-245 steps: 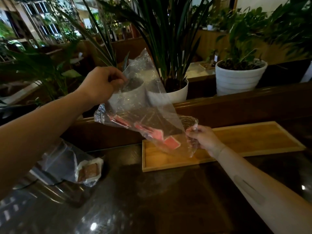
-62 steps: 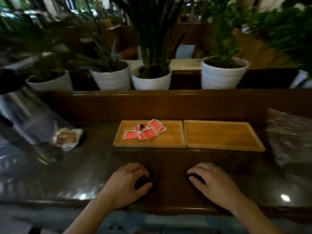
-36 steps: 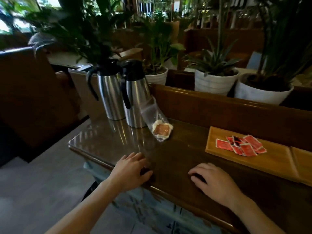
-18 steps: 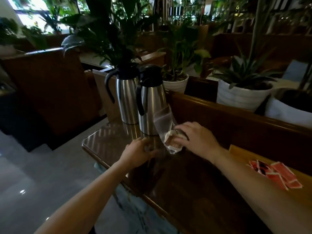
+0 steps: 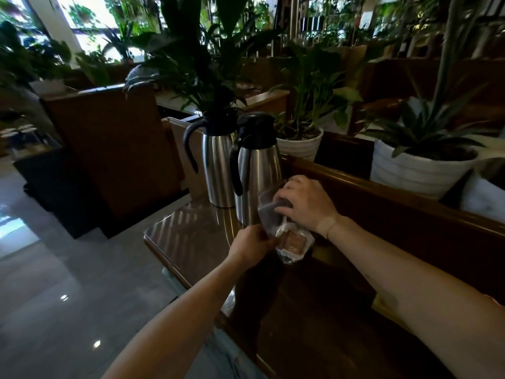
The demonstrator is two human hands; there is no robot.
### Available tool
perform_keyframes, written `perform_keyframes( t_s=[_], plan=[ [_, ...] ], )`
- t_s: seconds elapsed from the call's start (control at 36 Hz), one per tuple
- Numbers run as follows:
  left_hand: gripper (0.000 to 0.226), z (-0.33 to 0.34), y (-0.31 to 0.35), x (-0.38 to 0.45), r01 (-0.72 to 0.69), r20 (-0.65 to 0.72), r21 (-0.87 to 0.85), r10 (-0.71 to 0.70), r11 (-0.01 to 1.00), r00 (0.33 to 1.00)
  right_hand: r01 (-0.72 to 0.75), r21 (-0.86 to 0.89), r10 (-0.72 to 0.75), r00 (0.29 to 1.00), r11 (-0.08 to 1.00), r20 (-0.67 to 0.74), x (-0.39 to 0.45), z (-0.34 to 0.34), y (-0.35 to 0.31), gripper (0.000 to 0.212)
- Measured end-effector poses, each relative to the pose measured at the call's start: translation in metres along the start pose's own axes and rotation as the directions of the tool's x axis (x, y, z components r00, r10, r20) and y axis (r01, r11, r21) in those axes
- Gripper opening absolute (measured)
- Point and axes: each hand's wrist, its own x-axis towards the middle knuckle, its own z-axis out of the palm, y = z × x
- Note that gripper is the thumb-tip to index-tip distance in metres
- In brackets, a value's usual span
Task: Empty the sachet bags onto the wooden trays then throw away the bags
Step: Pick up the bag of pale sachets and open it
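Observation:
A clear plastic bag (image 5: 269, 214) with brown-and-white sachets (image 5: 293, 242) in its bottom stands on the dark counter, leaning by the nearer steel jug. My right hand (image 5: 306, 205) is closed on the bag's upper part. My left hand (image 5: 250, 246) pinches the bag's lower left edge. Only a small corner of a wooden tray (image 5: 381, 306) peeks out under my right forearm; the red sachets on it are almost wholly hidden.
Two steel jugs (image 5: 218, 165) (image 5: 255, 173) with black handles stand at the counter's left end. A raised wooden ledge (image 5: 382, 192) runs behind, with white plant pots (image 5: 300, 146) (image 5: 418, 170) beyond. The counter edge (image 5: 175, 263) drops to a grey floor at left.
My right hand has risen from the sachets to the bag's upper part. My left hand has closed on the bag's lower edge. The view turned further left, hiding the tray.

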Motion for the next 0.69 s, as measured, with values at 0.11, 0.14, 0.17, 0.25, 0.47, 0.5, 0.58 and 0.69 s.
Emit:
perform_keyframes(
  t_s=[0.11, 0.14, 0.17, 0.25, 0.47, 0.5, 0.58, 0.69],
  plan=[
    [0.016, 0.005, 0.002, 0.0, -0.005, -0.054, -0.046, 0.002, 0.999, 0.999, 0.07, -0.022, -0.071, 0.995, 0.997, -0.073, -0.002, -0.002, -0.002, 0.028],
    [0.017, 0.006, 0.003, 0.0, -0.006, -0.07, -0.056, 0.002, 0.998, 0.998, 0.082, -0.023, -0.084, 0.994, 0.996, -0.075, -0.001, -0.003, -0.004, 0.028],
    [0.018, 0.006, 0.004, 0.0, -0.013, -0.084, -0.057, 0.008, 0.998, 0.996, 0.092, -0.026, -0.094, 0.993, 0.995, -0.076, 0.0, -0.003, -0.006, 0.027],
    [0.022, 0.006, 0.005, 0.0, -0.037, -0.104, -0.067, 0.03, 0.997, 0.994, 0.107, -0.009, -0.108, 0.989, 0.994, -0.103, 0.0, -0.005, -0.009, 0.022],
    [0.019, -0.001, 0.012, -0.007, -0.093, -0.129, -0.16, 0.072, 0.983, 0.989, 0.086, 0.191, -0.05, 0.981, 0.978, -0.186, -0.005, -0.026, -0.002, 0.01],
    [0.017, -0.002, 0.014, -0.009, -0.109, -0.135, -0.182, 0.085, 0.977, 0.987, 0.072, 0.207, -0.034, 0.982, 0.976, -0.183, -0.005, -0.029, -0.002, 0.01],
    [0.011, -0.005, 0.019, -0.017, -0.137, -0.137, -0.278, 0.102, 0.951, 0.985, 0.024, 0.279, 0.027, 0.984, 0.96, -0.175, -0.01, -0.039, 0.001, 0.009],
    [0.021, -0.007, 0.016, -0.025, -0.135, -0.065, -0.357, 0.119, 0.924, 0.991, -0.049, 0.395, 0.133, 0.973, 0.918, -0.189, -0.018, -0.053, 0.002, 0.007]
  ],
)
